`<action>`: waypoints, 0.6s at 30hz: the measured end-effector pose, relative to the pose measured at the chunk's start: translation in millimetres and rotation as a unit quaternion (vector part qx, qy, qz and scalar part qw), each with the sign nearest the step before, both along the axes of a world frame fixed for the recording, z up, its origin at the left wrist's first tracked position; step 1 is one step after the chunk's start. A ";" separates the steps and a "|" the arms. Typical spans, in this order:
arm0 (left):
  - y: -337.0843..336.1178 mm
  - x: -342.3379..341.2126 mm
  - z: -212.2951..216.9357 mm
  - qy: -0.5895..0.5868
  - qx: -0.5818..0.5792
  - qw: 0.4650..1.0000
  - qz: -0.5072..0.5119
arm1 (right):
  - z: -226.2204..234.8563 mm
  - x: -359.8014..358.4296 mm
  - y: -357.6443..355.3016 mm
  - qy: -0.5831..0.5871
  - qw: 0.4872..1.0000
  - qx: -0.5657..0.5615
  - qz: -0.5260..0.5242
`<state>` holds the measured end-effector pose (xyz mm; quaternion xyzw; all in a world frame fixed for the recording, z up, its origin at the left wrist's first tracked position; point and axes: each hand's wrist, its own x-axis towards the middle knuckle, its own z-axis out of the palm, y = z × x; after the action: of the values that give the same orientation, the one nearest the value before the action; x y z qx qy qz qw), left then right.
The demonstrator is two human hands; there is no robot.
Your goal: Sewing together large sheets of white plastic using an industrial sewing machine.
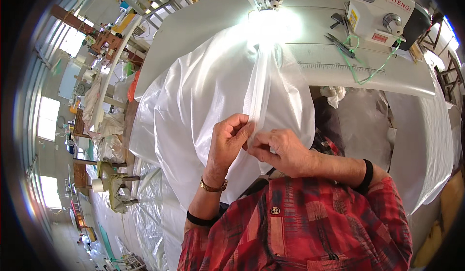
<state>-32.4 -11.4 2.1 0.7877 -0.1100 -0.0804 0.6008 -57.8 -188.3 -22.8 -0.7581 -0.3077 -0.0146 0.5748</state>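
A wide sheet of thin, shiny white fabric point(193, 96) drapes from the sewing machine point(358, 0) down over the table edge toward my lap. A narrow folded strip of the fabric point(260, 84) runs from under the machine's bright lamp to my fingers. My left hand point(229, 138) pinches this strip between thumb and fingers. Close beside it, my right hand point(283, 150) has its fingers curled together on the lower part of the strip, slightly smeared. The needle area is lost in the lamp's glare.
Thread snips point(340, 45) with a green cord point(361, 79) lie on the machine table point(407, 79), right of the lamp. A ruler scale point(339, 68) marks its front edge. Crumpled white scrap point(334, 95) sits in the opening below. Other workbenches point(114, 72) stand at left.
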 end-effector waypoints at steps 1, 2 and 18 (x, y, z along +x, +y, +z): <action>0.1 0.7 -3.3 -0.004 -0.003 1.000 -0.001 | -0.9 -1.0 1.4 0.003 1.000 0.000 -0.001; 0.3 0.8 -5.5 -0.007 -0.006 1.000 -0.003 | -1.9 -2.7 2.7 -0.036 0.998 -0.047 0.000; -8.0 -1.1 -16.5 0.096 -0.096 0.989 0.065 | -13.2 7.5 9.8 -0.278 0.953 -0.100 0.061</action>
<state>-33.5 -19.4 -14.5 0.7203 -0.0076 -0.1059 0.6855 -50.2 -178.6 -36.0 -0.7573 -0.5012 -0.1591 0.3873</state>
